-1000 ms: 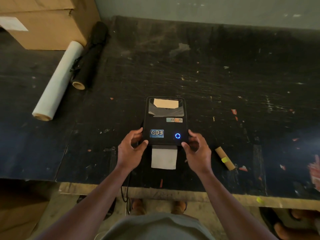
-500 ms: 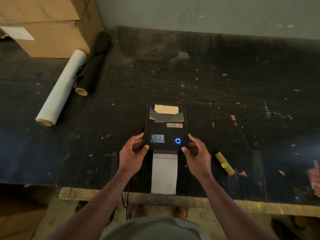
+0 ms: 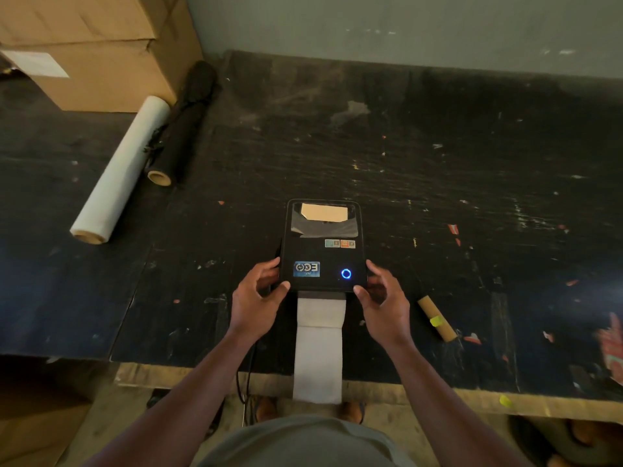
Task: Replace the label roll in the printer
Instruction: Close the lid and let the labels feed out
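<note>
A black label printer (image 3: 323, 254) sits near the front of the dark table, lid closed, with a blue ring light (image 3: 346, 274) lit on top. A strip of white labels (image 3: 318, 348) hangs out of its front slot and reaches past the table edge. My left hand (image 3: 258, 303) grips the printer's front left corner, thumb on top. My right hand (image 3: 382, 303) grips the front right corner the same way. An empty brown cardboard core (image 3: 436, 320) with a yellow sticker lies just right of my right hand.
A white film roll (image 3: 121, 170) and a black roll (image 3: 183, 126) lie at the back left beside stacked cardboard boxes (image 3: 97, 45). A dark cable (image 3: 244, 375) drops over the table's front edge (image 3: 202, 379). Paper scraps dot the right side.
The label strip has fed out much farther, from a short tab to a long strip past the table edge. Both hands stay at the printer's front corners.
</note>
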A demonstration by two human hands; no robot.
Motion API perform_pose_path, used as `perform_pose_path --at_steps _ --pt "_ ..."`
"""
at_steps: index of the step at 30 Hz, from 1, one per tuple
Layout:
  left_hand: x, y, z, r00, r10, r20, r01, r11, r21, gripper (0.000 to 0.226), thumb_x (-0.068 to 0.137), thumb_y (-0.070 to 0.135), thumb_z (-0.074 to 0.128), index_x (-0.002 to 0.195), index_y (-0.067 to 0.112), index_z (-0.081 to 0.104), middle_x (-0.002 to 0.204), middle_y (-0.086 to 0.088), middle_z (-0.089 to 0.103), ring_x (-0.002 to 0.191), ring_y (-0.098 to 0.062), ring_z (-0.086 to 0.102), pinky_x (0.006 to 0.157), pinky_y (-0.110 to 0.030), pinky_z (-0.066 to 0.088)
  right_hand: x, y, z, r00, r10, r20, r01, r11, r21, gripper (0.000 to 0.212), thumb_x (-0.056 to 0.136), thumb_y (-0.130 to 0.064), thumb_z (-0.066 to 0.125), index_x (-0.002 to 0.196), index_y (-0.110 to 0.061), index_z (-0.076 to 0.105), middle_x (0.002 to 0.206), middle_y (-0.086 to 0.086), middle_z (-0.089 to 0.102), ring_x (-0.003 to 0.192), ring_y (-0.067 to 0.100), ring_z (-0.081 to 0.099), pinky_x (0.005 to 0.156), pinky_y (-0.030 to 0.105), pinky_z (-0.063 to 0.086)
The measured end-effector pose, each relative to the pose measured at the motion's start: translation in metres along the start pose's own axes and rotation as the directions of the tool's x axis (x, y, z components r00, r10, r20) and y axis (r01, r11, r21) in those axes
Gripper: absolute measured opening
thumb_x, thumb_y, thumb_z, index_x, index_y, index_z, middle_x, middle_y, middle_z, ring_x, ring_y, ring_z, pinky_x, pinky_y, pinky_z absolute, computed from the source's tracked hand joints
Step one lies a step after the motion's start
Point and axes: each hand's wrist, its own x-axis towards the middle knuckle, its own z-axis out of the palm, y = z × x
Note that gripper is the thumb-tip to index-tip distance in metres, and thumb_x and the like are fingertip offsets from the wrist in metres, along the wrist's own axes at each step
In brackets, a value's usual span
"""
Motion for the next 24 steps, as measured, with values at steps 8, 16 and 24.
perform_pose_path --at_steps 8,16,24 --pt "0.0011 0.0002 0.0007 1.0 -0.01 0.001 0.01 1.0 -0.012 0.055 0.092 0.015 0.077 0.142 0.03 0.057 0.122 0.023 0.066 0.1 0.03 0.056 0.082 -0.005 0.044 0.001 0.0002 0.0005 1.0 0.014 0.0 -0.014 1.0 -0.003 0.063 0.094 -0.014 0.075 0.148 -0.034 0.051 0.122 -0.008 0.062 0.103 -0.005 0.061 0.074 0.009 0.048" --pt "-0.001 -0.0002 0.0012 1.0 -0.015 -0.008 0.015 0.999 -0.028 0.054 0.093 0.013 0.077 0.141 0.029 0.058 0.117 0.027 0.066 0.1 0.03 0.057 0.084 -0.006 0.044 -0.0015 -0.0006 0.0002 1.0 0.005 -0.003 -0.005 1.0 -0.004 0.062 0.094 -0.013 0.075 0.148 -0.031 0.051 0.12 -0.008 0.062 0.104 -0.002 0.061 0.076 0.009 0.048" --pt "-0.001 0.0018 0.0005 1.0 -0.002 -0.004 0.002 0.999 -0.042 0.055 0.092 0.014 0.077 0.141 0.031 0.058 0.126 0.018 0.068 0.106 0.017 0.061 0.086 -0.009 0.046 -0.0006 -0.0008 0.0002 1.0 0.015 0.004 -0.015 1.0 0.007 0.062 0.094 -0.013 0.074 0.149 -0.032 0.051 0.122 -0.006 0.063 0.104 -0.001 0.061 0.079 0.012 0.048"
